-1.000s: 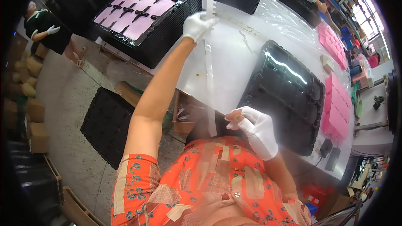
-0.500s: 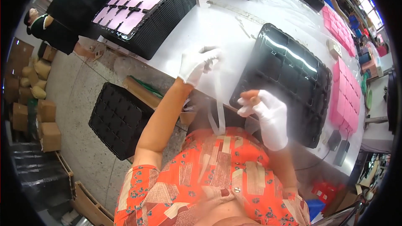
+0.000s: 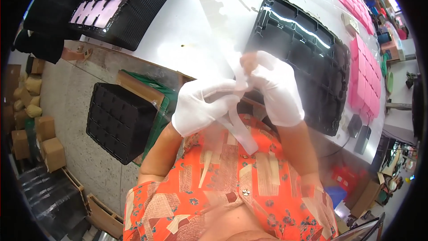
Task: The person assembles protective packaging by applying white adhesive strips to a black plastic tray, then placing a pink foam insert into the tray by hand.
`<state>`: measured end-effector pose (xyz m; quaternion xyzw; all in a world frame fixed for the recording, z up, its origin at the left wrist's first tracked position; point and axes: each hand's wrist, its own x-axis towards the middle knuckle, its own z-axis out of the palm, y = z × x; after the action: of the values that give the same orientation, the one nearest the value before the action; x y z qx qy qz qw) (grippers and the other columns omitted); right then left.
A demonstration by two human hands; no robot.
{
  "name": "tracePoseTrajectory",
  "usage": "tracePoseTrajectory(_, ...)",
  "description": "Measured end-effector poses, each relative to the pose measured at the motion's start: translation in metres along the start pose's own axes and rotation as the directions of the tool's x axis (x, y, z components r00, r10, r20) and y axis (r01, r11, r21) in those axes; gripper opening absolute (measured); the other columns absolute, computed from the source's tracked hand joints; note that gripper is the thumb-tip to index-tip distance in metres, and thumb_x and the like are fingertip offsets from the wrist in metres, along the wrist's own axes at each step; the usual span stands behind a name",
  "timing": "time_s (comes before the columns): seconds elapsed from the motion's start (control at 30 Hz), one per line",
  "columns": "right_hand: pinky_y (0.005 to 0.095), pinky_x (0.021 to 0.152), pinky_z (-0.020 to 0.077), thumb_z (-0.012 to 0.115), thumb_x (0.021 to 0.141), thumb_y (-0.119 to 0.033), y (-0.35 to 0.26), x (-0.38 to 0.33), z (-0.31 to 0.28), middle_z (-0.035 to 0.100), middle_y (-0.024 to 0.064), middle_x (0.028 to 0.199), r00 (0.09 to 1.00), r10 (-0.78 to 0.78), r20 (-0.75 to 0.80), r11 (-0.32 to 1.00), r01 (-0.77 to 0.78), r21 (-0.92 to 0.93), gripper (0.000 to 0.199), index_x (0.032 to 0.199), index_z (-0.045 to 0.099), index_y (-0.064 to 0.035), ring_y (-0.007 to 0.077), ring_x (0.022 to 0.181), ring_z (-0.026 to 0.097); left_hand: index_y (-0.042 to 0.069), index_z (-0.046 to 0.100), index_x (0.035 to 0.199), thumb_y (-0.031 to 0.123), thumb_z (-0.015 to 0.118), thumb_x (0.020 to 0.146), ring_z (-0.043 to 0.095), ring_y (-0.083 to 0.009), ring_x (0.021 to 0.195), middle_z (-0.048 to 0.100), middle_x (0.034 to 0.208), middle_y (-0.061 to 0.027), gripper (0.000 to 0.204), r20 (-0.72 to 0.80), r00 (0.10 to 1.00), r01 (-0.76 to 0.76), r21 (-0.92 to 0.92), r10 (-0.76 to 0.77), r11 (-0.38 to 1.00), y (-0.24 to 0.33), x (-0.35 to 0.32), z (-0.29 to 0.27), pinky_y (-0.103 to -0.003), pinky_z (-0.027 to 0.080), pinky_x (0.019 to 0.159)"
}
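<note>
Close to chest: both gloved hands pinch one clear film strip.
Left hand (image 3: 203, 107) and right hand (image 3: 274, 87) fingers closed on film strip (image 3: 240, 129), its tail hanging below; black compartment tray (image 3: 307, 40) near table edge behind, bare tabletop (image 3: 178, 40) leftward.

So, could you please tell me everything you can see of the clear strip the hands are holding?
The clear strip is a thin, see-through plastic film, milky where it folds. Both white-gloved hands pinch it together at chest height: the left hand and the right hand. A loose tail hangs down over the orange shirt; a wider notched sheet rises towards the white table.
</note>
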<state>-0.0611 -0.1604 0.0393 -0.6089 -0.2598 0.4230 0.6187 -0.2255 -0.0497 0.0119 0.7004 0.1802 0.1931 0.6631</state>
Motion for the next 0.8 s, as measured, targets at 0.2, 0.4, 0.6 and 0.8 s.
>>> tracePoseTrajectory(0.2,0.0262,0.075,0.0524,0.077,0.095,-0.025,-0.004,0.003,-0.003,0.071,0.0041,0.090,1.000,0.014,0.009,1.000,-0.014,-0.008,0.032,0.107,0.074,0.0041,0.0093,0.079,0.063,-0.001,0.076,0.115,-0.005,0.073,0.090,0.070,-0.0115,0.087,0.073,0.095,-0.0065,0.026,0.058,0.997,-0.053,0.074,0.049,0.996,-0.015,0.001,-0.002,-0.026,0.056,0.080)
tracePoseTrajectory(0.4,0.0263,0.072,0.0521,0.077,0.092,-0.017,-0.007,-0.002,0.001,0.071,0.0030,0.083,0.998,-0.024,-0.053,0.993,0.018,-0.117,0.021,0.097,0.073,0.0027,0.0085,0.076,0.062,-0.003,0.074,0.117,0.009,0.076,0.094,0.071,-0.0136,0.092,0.075,0.102,-0.0084,0.027,0.045,0.996,-0.082,0.084,0.079,0.993,-0.008,0.007,-0.016,-0.029,0.057,0.085)
tracePoseTrajectory(0.6,0.0256,0.068,0.0512,0.077,0.091,-0.015,-0.010,-0.011,0.004,0.070,0.0036,0.080,0.994,-0.071,-0.079,0.960,0.046,-0.277,0.018,0.095,0.072,0.0016,0.0079,0.073,0.061,-0.008,0.074,0.106,0.014,0.076,0.097,0.070,-0.0108,0.081,0.075,0.090,-0.0076,0.024,-0.140,0.975,0.120,-0.329,-0.174,0.937,0.027,0.026,-0.004,-0.024,0.057,0.074)
tracePoseTrajectory(0.8,0.0261,0.067,0.0515,0.078,0.091,-0.013,-0.006,-0.015,0.003,0.071,0.0042,0.079,0.973,-0.166,-0.158,0.944,0.110,-0.311,0.016,0.093,0.072,0.0021,0.0075,0.073,0.061,-0.007,0.075,0.100,0.011,0.075,0.096,0.068,-0.0091,0.070,0.072,0.081,-0.0050,0.018,-0.156,0.956,0.191,-0.319,-0.250,0.929,0.032,0.033,0.010,-0.023,0.055,0.064)
